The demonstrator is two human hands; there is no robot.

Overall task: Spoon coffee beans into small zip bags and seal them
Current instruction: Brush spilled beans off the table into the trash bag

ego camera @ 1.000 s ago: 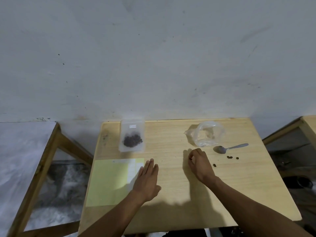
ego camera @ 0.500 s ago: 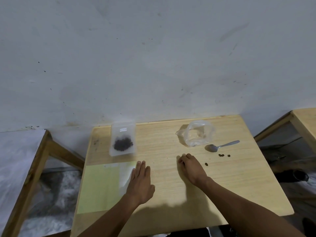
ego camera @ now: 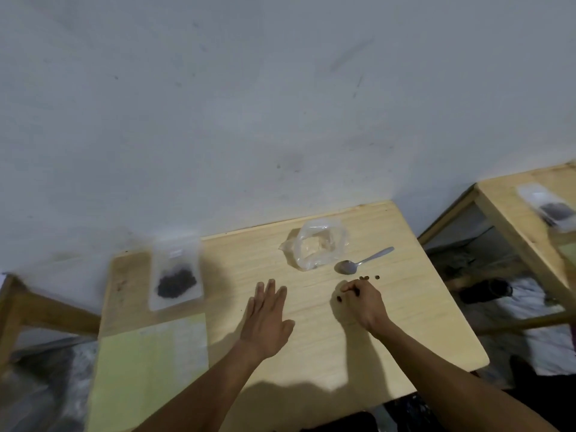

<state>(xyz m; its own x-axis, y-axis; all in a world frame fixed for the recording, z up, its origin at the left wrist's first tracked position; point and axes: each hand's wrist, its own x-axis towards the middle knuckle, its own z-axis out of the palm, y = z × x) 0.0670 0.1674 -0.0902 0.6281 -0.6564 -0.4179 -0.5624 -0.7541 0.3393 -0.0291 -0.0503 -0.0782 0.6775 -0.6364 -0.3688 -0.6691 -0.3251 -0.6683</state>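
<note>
My right hand [ego camera: 365,302] rests on the wooden table [ego camera: 311,353] with its fingers curled, and a dark coffee bean shows pinched between its fingertips. One loose bean [ego camera: 339,298] lies just left of that hand, and a few more beans [ego camera: 369,277] lie just beyond it. The metal spoon [ego camera: 361,262] lies empty behind them. A crumpled clear plastic bag [ego camera: 318,244] sits left of the spoon. My left hand [ego camera: 268,316] lies flat on the table with straight fingers. A small zip bag holding coffee beans [ego camera: 176,277] lies at the far left.
A pale yellow-green sheet [ego camera: 146,369] covers the table's near-left corner. Another wooden table [ego camera: 514,226] stands to the right with a bag of dark beans [ego camera: 550,210] on it. A wooden frame [ego camera: 18,307] stands to the left. The wall rises right behind the table.
My right hand has shifted right, away from the lone bean and toward the beans near the spoon. The left hand stays flat. The camera has tilted and swung left.
</note>
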